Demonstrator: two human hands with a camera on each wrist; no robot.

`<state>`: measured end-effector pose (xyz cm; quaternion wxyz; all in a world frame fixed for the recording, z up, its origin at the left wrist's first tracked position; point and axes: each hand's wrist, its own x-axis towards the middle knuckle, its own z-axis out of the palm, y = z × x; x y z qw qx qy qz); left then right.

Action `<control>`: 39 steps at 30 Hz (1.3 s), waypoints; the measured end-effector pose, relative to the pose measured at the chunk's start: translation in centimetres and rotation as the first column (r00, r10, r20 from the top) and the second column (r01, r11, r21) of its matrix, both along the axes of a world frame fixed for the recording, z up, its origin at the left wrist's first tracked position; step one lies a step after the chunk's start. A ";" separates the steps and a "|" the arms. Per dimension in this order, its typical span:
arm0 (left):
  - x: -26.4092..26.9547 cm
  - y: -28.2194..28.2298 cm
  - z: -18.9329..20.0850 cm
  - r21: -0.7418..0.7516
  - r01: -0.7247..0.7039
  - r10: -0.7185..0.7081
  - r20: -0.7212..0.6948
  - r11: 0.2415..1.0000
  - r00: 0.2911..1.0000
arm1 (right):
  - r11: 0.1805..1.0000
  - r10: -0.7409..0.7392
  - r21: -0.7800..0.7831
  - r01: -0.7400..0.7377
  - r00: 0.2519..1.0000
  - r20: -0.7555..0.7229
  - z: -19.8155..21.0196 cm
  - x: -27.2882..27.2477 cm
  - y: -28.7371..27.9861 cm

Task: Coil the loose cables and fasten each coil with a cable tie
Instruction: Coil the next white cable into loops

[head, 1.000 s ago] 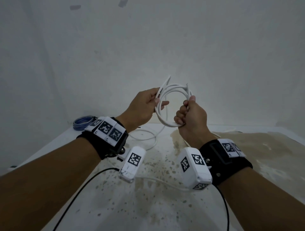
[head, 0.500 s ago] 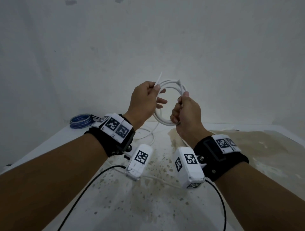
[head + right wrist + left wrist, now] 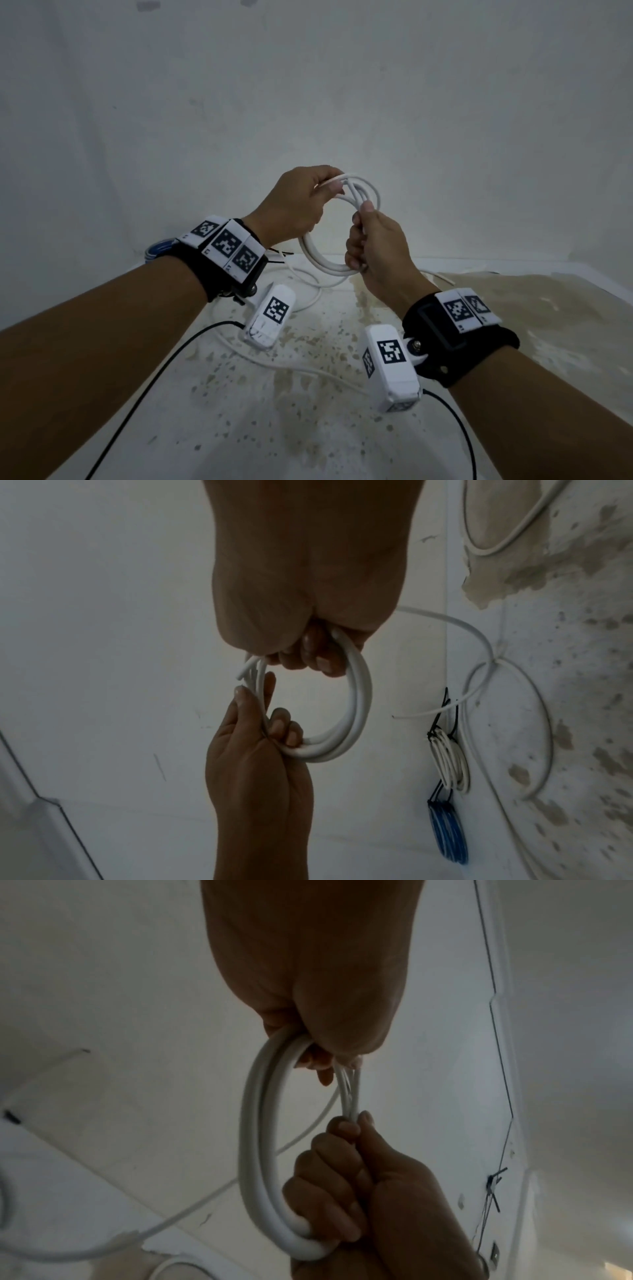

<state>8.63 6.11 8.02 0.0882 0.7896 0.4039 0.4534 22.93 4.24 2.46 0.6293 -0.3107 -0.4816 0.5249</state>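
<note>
2 hands: left hand (image 3: 291, 202), right hand (image 3: 376, 253); 1 white cable coil (image 3: 322, 257) held between them; on the bench (image 3: 239, 411): 1 tied white coil (image 3: 448, 761), 1 blue coil (image 3: 448, 831), 1 loose white cable (image 3: 537, 723)

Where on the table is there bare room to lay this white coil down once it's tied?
Both hands, left hand and right hand, hold the white coil above the table. The stained patch on the right looks bare. The left back corner is crowded: blue coil, tied white coil, loose white cable.
</note>
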 end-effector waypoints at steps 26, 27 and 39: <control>1.3 0.4 -2.9 0.062 -0.120 0.125 -0.086 0.991 0.988 | 0.975 -0.209 -0.055 0.217 0.970 0.126 -0.3 0.2 1.0; 1.8 0.2 -2.9 0.023 -0.132 0.132 -0.023 0.991 0.991 | 0.965 -0.259 -0.001 0.264 0.949 0.177 -0.4 0.0 1.0; 1.8 -0.5 -1.9 -0.006 -0.144 0.141 0.242 0.990 0.960 | 0.847 -0.529 0.277 0.453 0.770 0.358 0.2 0.9 1.2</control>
